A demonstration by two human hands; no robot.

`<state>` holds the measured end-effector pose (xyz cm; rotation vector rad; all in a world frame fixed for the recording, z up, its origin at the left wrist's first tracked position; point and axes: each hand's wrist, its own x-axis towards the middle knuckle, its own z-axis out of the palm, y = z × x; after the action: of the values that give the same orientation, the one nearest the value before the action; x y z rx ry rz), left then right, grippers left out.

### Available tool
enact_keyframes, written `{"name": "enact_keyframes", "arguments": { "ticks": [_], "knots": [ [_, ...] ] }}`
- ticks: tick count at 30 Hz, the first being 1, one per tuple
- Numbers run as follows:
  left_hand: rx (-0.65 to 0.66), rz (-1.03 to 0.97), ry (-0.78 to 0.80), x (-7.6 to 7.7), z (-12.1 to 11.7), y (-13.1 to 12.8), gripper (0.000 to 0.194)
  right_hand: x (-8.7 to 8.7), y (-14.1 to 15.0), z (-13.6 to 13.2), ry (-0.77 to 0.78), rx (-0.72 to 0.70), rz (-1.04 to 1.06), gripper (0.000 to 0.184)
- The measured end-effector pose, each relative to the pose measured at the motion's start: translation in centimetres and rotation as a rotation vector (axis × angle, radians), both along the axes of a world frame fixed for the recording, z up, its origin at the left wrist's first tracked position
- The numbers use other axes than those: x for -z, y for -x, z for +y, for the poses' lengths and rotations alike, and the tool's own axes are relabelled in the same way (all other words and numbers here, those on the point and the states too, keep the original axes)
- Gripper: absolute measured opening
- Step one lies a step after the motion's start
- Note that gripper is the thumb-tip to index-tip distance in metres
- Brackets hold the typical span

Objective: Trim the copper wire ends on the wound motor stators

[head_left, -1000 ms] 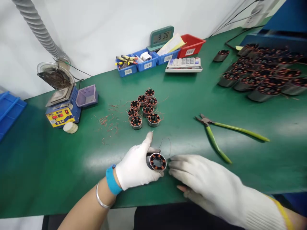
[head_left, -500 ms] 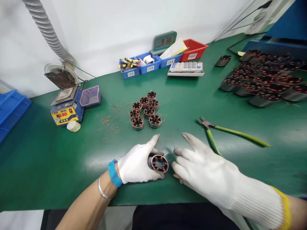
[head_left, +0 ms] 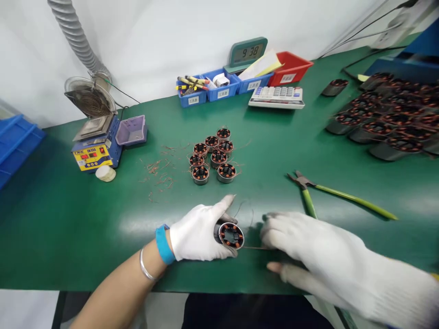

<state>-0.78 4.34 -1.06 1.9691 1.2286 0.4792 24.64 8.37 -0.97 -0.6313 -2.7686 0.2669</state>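
Note:
My left hand (head_left: 200,233), in a white glove, grips a small round stator (head_left: 231,235) wound with copper coils and holds it tilted on the green bench (head_left: 68,219). Thin copper wire leads (head_left: 255,247) run from the stator to the right. My gloved right hand (head_left: 308,249) lies just right of the stator, its fingers curled over the end of those wires; whether it pinches a wire is unclear. A cluster of several finished stators (head_left: 213,155) stands further back in the middle.
Green-handled cutters (head_left: 329,194) lie right of my right hand. Copper wire scraps (head_left: 157,173) are scattered left of the cluster. A solder pot (head_left: 94,146) and blue crate (head_left: 17,146) are at left. Bins (head_left: 219,89), clock (head_left: 248,52), calculator (head_left: 277,97) stand behind; larger stators (head_left: 387,119) fill the right.
My right hand, spread above the bench half a second ago, has dropped and drawn its fingers together by the wire ends. The left hand keeps hold of the stator.

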Motion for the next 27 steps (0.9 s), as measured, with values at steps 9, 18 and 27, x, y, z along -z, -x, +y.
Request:
{"name": "enact_keyframes", "arguments": {
  "ticks": [9, 18, 27],
  "knots": [
    [-0.011, 0.031, -0.044, -0.3, -0.2, -0.2, 0.103, 2.8, 0.0, -2.6, -0.069, 0.398, 0.101, 0.032],
    [-0.033, 0.027, -0.023, -0.4, -0.3, -0.3, 0.105, 2.7, 0.4, -0.9, -0.047, 0.069, -0.007, 0.022],
    [-0.031, -0.09, 0.064, 0.4, -0.5, -0.2, 0.109, 0.2, 1.5, 0.0, 0.522, 0.145, -0.161, 0.02]
  ]
}}
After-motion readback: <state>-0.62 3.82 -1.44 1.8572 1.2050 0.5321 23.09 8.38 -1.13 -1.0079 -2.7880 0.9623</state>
